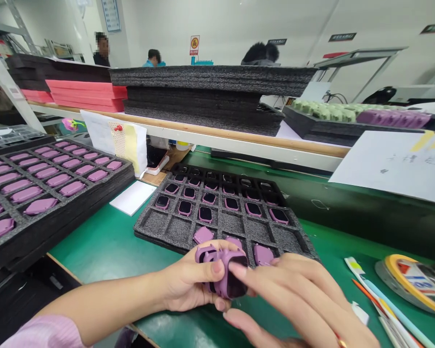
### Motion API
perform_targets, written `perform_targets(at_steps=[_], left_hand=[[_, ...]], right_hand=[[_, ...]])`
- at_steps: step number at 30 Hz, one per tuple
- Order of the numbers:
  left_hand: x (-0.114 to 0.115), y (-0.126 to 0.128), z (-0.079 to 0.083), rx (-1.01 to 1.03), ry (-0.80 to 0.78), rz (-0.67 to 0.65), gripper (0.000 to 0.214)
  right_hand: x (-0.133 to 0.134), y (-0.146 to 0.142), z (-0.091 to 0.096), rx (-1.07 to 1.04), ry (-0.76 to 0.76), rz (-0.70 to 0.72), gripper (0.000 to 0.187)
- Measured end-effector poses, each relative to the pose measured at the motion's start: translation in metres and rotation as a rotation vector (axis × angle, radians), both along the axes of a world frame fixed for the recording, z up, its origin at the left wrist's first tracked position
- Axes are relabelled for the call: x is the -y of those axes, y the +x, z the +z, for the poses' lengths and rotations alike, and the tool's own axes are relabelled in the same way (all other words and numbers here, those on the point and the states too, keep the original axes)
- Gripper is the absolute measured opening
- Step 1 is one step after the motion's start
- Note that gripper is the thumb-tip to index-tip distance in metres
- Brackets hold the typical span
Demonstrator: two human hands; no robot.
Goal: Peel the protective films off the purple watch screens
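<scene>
My left hand (186, 282) grips a purple watch case (223, 270) with a dark screen face, thumb across its top. My right hand (297, 299) comes in from the right, and its fingertips touch the same case at the screen side. Both hands hover over the near edge of a dark foam tray (159, 224) on the green table. The tray's far rows hold purple cases with dark screens (206, 212). Its near row holds a few purple cases lying face down (263, 253).
A second foam tray with several purple back covers (39, 186) lies at the left. Stacked black and red foam sheets (210, 92) sit on the shelf behind. Pens (380, 299) and a tape roll (416, 280) lie at the right. People sit beyond the shelf.
</scene>
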State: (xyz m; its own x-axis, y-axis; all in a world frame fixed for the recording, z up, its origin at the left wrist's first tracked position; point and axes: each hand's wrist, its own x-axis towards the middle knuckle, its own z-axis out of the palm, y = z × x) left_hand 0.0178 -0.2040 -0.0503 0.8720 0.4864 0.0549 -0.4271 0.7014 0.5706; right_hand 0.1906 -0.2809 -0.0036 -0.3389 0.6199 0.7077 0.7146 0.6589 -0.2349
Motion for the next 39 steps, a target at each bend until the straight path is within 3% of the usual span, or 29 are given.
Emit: perform_targets(at_steps=[2, 7, 12, 18, 20, 22, 25, 27, 30, 33, 36, 38, 39], left_hand=[[0.002, 0.003, -0.001, -0.01, 0.045, 0.018, 0.047], [0.004, 0.004, -0.003, -0.156, -0.053, 0.111, 0.049], [0.002, 0.0, 0.001, -0.052, 0.01, -0.046, 0.056], [0.005, 0.001, 0.001, -0.082, -0.031, 0.0, 0.059], [0.006, 0.001, 0.002, -0.164, -0.088, 0.049, 0.056], [0.005, 0.001, 0.006, -0.267, -0.153, 0.111, 0.048], [0.003, 0.0, 0.012, -0.386, -0.235, 0.188, 0.037], [0.002, -0.002, 0.015, -0.385, -0.245, 0.203, 0.035], [0.001, -0.002, 0.017, -0.328, -0.217, 0.198, 0.033], [0.002, -0.001, 0.017, -0.263, -0.224, 0.166, 0.033], [0.002, 0.001, 0.014, -0.189, -0.225, 0.093, 0.04], [0.002, 0.002, 0.011, -0.176, -0.203, 0.054, 0.048], [0.002, 0.002, 0.009, -0.183, -0.183, 0.041, 0.052]], right_hand=[[-0.007, -0.002, -0.003, -0.032, -0.027, -0.011, 0.061], [-0.015, -0.002, -0.003, -0.196, -0.124, 0.038, 0.044], [-0.019, 0.004, -0.002, -0.191, -0.116, 0.061, 0.051], [-0.021, 0.008, -0.001, -0.086, -0.108, 0.074, 0.045], [-0.028, 0.024, 0.0, -0.051, -0.092, -0.018, 0.04], [-0.039, 0.05, -0.003, -0.039, -0.102, -0.2, 0.033], [-0.058, 0.099, -0.02, -0.031, -0.185, -0.445, 0.038], [-0.066, 0.127, -0.035, -0.011, -0.223, -0.486, 0.041], [-0.07, 0.147, -0.051, 0.028, -0.308, -0.434, 0.042], [-0.064, 0.135, -0.045, 0.016, -0.335, -0.407, 0.038], [-0.05, 0.092, -0.021, -0.037, -0.294, -0.361, 0.032], [-0.038, 0.057, -0.004, -0.071, -0.28, -0.153, 0.029], [-0.032, 0.041, 0.002, -0.07, -0.282, -0.03, 0.038]])
